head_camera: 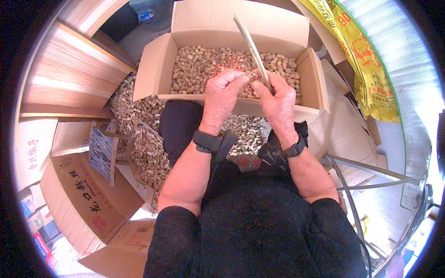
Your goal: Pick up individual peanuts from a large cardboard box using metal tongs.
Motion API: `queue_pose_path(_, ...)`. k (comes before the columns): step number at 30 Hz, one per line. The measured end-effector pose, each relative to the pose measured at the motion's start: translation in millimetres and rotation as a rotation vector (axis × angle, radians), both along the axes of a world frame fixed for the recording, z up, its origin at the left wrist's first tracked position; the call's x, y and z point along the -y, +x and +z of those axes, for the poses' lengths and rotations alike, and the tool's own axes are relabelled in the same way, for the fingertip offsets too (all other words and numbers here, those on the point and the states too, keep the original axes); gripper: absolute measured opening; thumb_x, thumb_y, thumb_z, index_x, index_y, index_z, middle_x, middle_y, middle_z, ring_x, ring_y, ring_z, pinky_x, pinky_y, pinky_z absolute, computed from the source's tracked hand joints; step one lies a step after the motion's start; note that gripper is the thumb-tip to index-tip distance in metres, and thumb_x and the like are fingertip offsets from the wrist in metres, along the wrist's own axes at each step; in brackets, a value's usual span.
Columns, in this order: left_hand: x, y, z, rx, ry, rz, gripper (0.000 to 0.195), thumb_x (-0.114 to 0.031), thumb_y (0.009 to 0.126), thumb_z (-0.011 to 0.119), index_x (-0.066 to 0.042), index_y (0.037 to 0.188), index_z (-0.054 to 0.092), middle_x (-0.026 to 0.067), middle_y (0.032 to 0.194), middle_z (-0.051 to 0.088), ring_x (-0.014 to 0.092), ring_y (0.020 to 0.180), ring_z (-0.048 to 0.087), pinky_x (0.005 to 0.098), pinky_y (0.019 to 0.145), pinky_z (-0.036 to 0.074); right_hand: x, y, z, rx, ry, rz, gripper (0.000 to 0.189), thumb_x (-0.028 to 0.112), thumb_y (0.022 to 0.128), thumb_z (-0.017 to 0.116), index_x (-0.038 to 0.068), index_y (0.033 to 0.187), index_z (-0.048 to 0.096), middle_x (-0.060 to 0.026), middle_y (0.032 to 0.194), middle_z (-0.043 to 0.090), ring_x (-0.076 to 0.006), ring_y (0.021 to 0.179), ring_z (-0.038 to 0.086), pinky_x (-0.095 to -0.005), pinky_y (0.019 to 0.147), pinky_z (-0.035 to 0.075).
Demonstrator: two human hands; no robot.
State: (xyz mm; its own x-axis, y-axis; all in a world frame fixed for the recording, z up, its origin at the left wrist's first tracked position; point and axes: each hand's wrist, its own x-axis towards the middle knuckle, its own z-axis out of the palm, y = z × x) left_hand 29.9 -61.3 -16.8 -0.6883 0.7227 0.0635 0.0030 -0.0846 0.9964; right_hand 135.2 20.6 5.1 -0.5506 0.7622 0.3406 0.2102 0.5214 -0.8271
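Note:
A cardboard box with raised flaps stands before me, holding unshelled peanuts. Reddish shelled kernels lie among them near the middle. My right hand grips a long pale stick, apparently split lengthwise, which slants up and to the left over the box. Above the box's near side, my left hand has its thumb and forefinger pinched on a small piece that looks like a peanut. The fingertips of both hands almost meet there, and they partly hide that piece.
Empty peanut shells are heaped on the floor at left, with more shells between my legs. An opened carton is at lower left, beside wooden panels. Right of the box are flattened cardboard, a yellow printed sack and a metal frame.

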Motion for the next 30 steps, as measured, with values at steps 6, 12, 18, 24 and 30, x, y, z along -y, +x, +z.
queue_pose_path(6,-1,1,3,-0.157,0.019,-0.031,0.009,-0.007,0.08,0.063,0.001,0.083,0.065,0.0031,0.07,0.058,0.01,0.065,0.053,0.0239,0.058,0.042,-5,-1,3,0.03,-0.279,0.001,0.014,0.014,0.078,0.066,0.002,0.085,0.066,-0.007,0.057,0.054,-0.0129,0.052,0.047,-0.0291,0.049,0.038)
queue_pose_path(12,-1,0,6,-0.313,0.048,-0.008,0.008,-0.005,0.079,0.063,0.001,0.084,0.066,0.0059,0.072,0.06,0.012,0.066,0.055,0.0243,0.06,0.043,-9,-3,1,0.021,-0.175,0.016,0.012,0.014,0.078,0.065,0.002,0.078,0.065,-0.0057,0.053,0.055,-0.0107,0.046,0.046,-0.0292,0.045,0.038)
queue_pose_path(18,-1,4,6,-0.103,0.06,0.042,0.01,-0.005,0.079,0.063,0.003,0.084,0.066,0.0037,0.073,0.061,0.011,0.068,0.055,0.0241,0.06,0.043,-4,-8,5,-0.143,-0.61,0.123,0.011,0.011,0.083,0.061,0.0,0.084,0.062,-0.0049,0.06,0.06,-0.0105,0.052,0.058,-0.0228,0.042,0.041)
queue_pose_path(24,-1,8,2,0.537,0.095,-0.023,0.019,-0.013,0.085,0.059,0.003,0.094,0.063,0.0035,0.076,0.062,0.006,0.059,0.052,0.0187,0.047,0.037,2,-12,1,-0.397,-0.88,0.162,0.01,0.006,0.085,0.057,-0.002,0.092,0.06,-0.0078,0.072,0.063,-0.0121,0.054,0.06,-0.0204,0.04,0.042)
queue_pose_path(30,-2,3,-5,0.753,0.157,-0.074,0.022,-0.018,0.087,0.059,0.001,0.097,0.06,0.0033,0.075,0.062,0.004,0.054,0.051,0.0169,0.039,0.029,1,-12,5,-0.361,-0.937,0.175,0.009,0.004,0.085,0.058,-0.002,0.092,0.059,-0.0071,0.072,0.062,-0.0113,0.052,0.058,-0.0207,0.038,0.04)
